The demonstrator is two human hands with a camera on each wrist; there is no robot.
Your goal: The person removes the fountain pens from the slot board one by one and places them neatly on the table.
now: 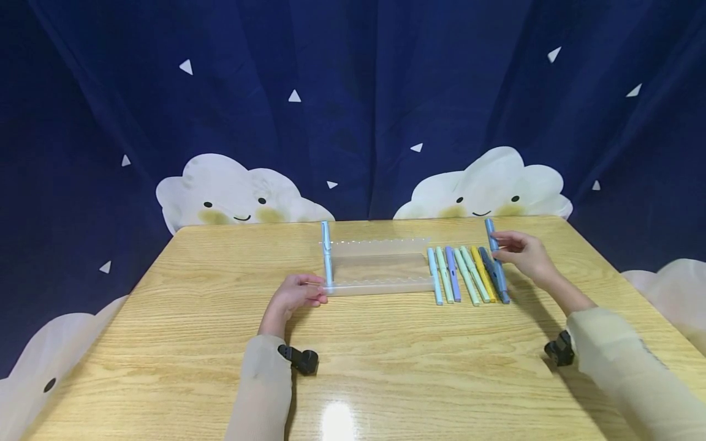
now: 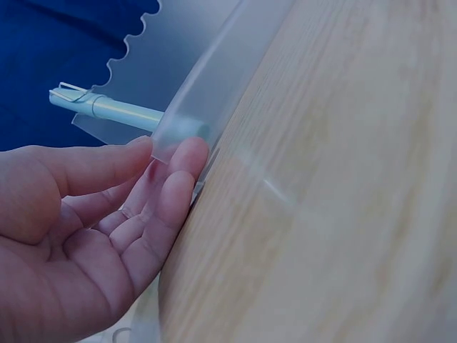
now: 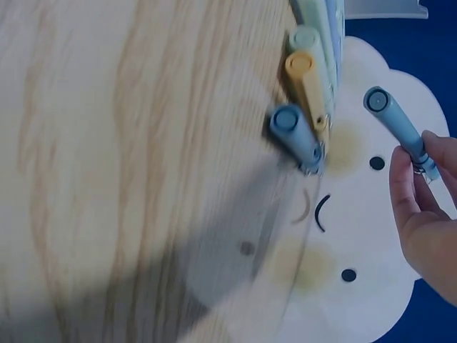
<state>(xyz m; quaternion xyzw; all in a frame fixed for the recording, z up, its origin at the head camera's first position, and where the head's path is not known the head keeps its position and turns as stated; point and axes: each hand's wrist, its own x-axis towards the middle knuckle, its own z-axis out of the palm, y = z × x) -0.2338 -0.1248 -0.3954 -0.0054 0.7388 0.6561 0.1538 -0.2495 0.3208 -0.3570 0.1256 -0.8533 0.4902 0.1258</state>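
Observation:
My left hand (image 1: 298, 295) pinches the left front corner of a clear plastic pen rack (image 1: 380, 287), whose upper edges are scalloped. Across the rack's left end lies a light blue pen (image 1: 326, 252) with a metal clip, also seen in the left wrist view. At the right, my right hand (image 1: 524, 254) holds a blue pen (image 3: 400, 125) between thumb and fingers, raised above the table. Below it in the head view is a dark blue pen (image 1: 487, 263), the rightmost of a row of pens lying side by side.
The row also has a yellow pen (image 1: 483, 274), a purple pen (image 1: 453, 275), several light green pens (image 1: 466, 278) and a light blue pen (image 1: 434, 278) beside the rack's right end. A dark blue curtain (image 1: 353, 110) with clouds hangs behind the wooden table (image 1: 386, 367).

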